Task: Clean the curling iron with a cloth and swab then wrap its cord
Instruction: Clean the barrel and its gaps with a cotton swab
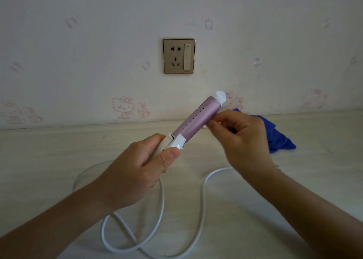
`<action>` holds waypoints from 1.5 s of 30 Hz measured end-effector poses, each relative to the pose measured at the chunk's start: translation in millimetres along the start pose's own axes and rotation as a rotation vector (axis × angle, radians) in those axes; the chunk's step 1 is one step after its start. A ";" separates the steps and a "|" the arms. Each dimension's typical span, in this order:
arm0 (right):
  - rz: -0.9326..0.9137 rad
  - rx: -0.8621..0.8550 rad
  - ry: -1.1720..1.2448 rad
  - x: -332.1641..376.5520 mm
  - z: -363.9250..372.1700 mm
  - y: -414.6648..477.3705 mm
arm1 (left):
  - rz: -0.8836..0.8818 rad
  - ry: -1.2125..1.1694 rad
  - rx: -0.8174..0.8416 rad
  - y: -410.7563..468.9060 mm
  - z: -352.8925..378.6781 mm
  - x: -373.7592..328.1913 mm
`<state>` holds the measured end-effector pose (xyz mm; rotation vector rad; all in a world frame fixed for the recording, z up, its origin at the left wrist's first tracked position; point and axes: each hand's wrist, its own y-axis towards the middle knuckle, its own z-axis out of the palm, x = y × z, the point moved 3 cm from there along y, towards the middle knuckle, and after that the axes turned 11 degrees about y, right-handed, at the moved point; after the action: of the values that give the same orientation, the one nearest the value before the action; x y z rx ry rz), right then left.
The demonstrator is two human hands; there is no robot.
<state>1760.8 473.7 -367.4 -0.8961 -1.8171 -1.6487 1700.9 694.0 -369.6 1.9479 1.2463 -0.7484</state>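
My left hand [137,168] grips the white handle of the curling iron [198,119], thumb on its clamp lever, and holds it above the table. The lilac barrel with its rows of small holes points up and to the right and ends in a white tip. My right hand [241,139] is pinched against the underside of the barrel near that tip, holding a thin swab [204,127] of which only a small white end shows. The white cord [203,200] lies in loose loops on the table below my arms. A crumpled blue cloth [279,139] lies on the table behind my right hand.
The pale wood-grain table [59,160] meets a wall with cartoon-cat wallpaper. A gold-framed wall socket with a switch [178,56] sits on the wall above the iron, with nothing plugged in.
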 end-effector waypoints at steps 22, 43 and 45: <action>0.009 0.214 -0.029 -1.7 22.5 -16.6 | -0.034 -0.039 -0.019 2.6 -1.7 0.6; 0.029 0.217 -0.052 1.1 35.2 -28.4 | -0.050 -0.098 -0.042 6.6 1.6 2.8; 0.019 0.246 -0.080 0.5 35.6 -28.7 | -0.052 -0.084 -0.039 5.5 1.4 4.5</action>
<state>1740.4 508.0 -389.8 -0.8770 -2.0059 -1.3573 1707.5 693.6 -372.6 1.8403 1.2560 -0.8172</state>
